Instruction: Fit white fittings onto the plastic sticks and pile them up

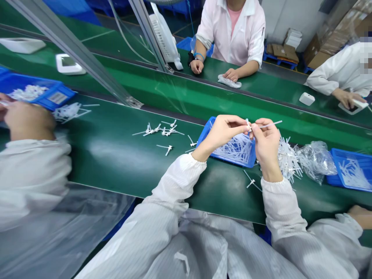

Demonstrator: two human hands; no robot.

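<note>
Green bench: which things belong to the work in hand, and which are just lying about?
Seemingly in the work: white piece in left hand and right hand; blue tray; joined white pieces.

Probably lying about: crumpled plastic bag; white box opposite.

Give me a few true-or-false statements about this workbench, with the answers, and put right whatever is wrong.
1. The left hand and right hand meet at a small white plastic piece. True.
2. The blue plastic tray nearest those hands is full of round red beads. False: it holds thin, whitish translucent strips.
3. A crumpled clear plastic bag lies between a loose white pile and another blue tray. True.
4. The work surface under the trays is bright yellow. False: it is dark green.
5. The person across the bench in a pale pink coat has both hands raised overhead. False: both are down at the green surface.
</note>
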